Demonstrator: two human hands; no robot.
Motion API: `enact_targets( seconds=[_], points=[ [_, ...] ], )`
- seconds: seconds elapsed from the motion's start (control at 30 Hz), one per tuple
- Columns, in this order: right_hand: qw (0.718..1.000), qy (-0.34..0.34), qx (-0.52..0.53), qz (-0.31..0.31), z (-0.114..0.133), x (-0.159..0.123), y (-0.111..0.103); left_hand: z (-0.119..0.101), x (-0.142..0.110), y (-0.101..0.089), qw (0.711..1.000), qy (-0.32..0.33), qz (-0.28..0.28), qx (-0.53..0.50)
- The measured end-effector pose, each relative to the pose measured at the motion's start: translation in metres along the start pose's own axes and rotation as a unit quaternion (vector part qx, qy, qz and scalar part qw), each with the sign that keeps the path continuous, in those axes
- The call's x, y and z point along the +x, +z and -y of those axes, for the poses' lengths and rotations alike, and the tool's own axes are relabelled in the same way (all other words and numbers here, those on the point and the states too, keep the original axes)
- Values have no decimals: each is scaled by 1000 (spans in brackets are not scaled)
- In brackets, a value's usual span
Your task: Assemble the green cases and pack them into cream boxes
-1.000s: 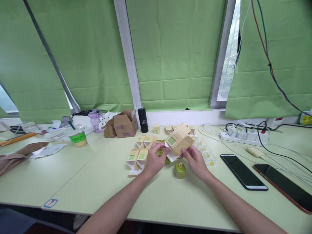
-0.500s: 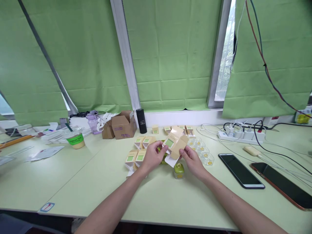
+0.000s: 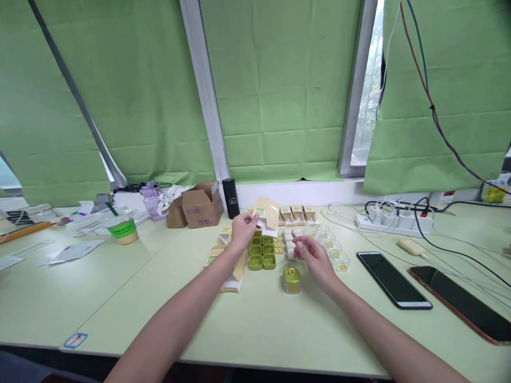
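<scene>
From where I sit, I take the small clear square jar with a glossy green ringed lid [image 3: 291, 280] as my landmark. Beyond it and to its left, the left hand [image 3: 242, 233] pinches a tan-and-white folded-card carton with a green panel [image 3: 270, 215] by the left edge, thumb pressed to fingertips; I judge that this edge grip spares the thin flaps from creasing. The carton tilts well beyond the jar, and I can't tell whether its lower flap touches anything. Just beyond the jar and to its right, the right hand [image 3: 313, 256] is half-curled, its fingers loosely parted with nothing in them that I can see, near some short white blocks [image 3: 288, 249].

Glossy green square trays [image 3: 269, 261] sit hollow side up in two columns, beyond the jar and to its left, probably so each one lifts separately. Clear plastic cups with yellow discs [image 3: 342, 261] are grouped to the jar's right, I suppose to keep like with like. A row of tan windowed cartons [image 3: 297, 215] stands farthest beyond it. The jar itself sits apart from the loose pieces, perhaps so it won't mix with them
</scene>
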State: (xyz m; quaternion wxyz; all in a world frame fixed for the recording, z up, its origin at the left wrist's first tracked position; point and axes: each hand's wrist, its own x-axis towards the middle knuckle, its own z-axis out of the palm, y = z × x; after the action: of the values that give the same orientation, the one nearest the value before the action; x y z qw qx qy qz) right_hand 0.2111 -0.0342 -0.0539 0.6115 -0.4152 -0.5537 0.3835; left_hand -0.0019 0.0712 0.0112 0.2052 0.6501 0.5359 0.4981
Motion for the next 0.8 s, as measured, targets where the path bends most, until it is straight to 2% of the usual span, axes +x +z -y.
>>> enact_targets(
  seconds=[0.17, 0.3, 0.57, 0.8],
  points=[
    [1000, -6, -2, 6, -2, 0, 0, 4, 51, 13, 992, -34, -23, 116],
    [1000, -2, -4, 10, 0, 0, -1, 7, 74, 28, 979, -44, -23, 198],
    [1000, -1, -11, 22, 3, -2, -2, 14, 87, 59, 960, -47, 9, 277],
    [999, -1, -28, 31, 8, -4, -2, 25, 92, 72, 951, -69, 29, 300]
  ],
)
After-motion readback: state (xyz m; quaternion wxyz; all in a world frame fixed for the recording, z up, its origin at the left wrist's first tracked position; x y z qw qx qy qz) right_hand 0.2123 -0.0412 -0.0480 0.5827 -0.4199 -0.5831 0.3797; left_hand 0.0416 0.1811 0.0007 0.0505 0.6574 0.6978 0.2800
